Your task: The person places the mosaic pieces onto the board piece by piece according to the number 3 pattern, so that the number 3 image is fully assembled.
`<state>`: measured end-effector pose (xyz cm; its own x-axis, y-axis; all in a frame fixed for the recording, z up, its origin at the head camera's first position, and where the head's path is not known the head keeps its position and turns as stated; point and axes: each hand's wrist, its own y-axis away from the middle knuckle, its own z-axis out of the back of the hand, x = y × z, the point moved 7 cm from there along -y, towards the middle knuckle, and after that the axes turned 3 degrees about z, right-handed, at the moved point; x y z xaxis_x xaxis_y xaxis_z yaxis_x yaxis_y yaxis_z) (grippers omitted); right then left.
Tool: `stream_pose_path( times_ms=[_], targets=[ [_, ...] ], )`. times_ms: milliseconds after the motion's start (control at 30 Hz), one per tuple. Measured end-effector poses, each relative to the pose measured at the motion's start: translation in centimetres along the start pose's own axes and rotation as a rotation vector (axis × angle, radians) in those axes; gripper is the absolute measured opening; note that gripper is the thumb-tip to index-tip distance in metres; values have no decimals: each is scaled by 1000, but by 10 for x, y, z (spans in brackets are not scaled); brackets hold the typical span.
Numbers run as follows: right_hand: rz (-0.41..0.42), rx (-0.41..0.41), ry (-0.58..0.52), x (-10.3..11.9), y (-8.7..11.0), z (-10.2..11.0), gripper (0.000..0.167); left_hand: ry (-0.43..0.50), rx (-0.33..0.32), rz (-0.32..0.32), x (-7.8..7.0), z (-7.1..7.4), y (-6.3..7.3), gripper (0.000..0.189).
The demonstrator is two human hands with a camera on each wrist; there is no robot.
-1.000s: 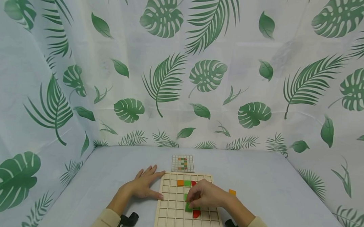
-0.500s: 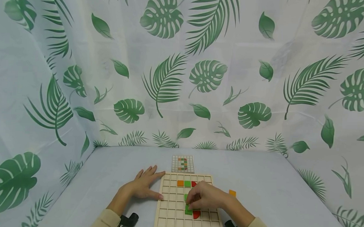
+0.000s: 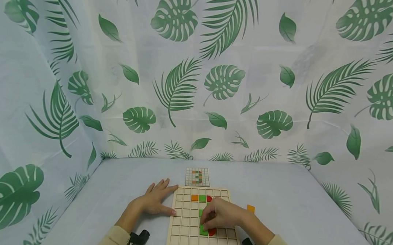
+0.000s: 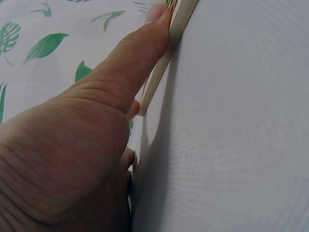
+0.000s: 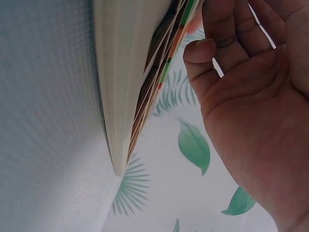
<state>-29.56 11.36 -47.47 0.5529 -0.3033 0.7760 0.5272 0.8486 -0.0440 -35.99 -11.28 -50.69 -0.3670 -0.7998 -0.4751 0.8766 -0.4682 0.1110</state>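
Note:
In the head view a wooden grid board (image 3: pixel 180 240) lies before me on the table. My left hand (image 3: pixel 152 201) rests at its left side with fingers spread; the thumb touches the board's edge. In the left wrist view that thumb (image 4: pixel 128 60) presses on the rim. My right hand (image 3: pixel 223 213) is over the board, its thumb and fingertips pinching a green square tile (image 3: pixel 203 231) low on the grid. Right beside it lies a red tile (image 3: pixel 213 231), partly covered by the hand. Whether the green tile is fully in its cell I cannot tell.
At the top of the grid are an orange tile (image 3: pixel 194 198), a green tile (image 3: pixel 202 198) and a red tile (image 3: pixel 209 198). A small pattern card (image 3: pixel 197 177) lies behind the board. One loose orange tile (image 3: pixel 250 208) lies to the right, by my forearm.
My right hand has moved slightly toward me with the green tile, now beside the red one and covering part of it. The left hand has stayed put.

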Motion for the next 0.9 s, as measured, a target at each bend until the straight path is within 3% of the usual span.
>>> stream_pose_path(
  times_ms=[367, 667, 900],
  targets=[
    [-12, 28, -43, 0, 0, -3, 10, 8, -1, -3, -1, 0, 2, 103],
    [3, 49, -19, 3, 1, -4, 19, 3, -1, 4, 0, -1, 1, 104],
    [6, 36, 8, 8, 1, -2, 17, 9, -3, -5, 1, -1, 0, 104]
  ],
)
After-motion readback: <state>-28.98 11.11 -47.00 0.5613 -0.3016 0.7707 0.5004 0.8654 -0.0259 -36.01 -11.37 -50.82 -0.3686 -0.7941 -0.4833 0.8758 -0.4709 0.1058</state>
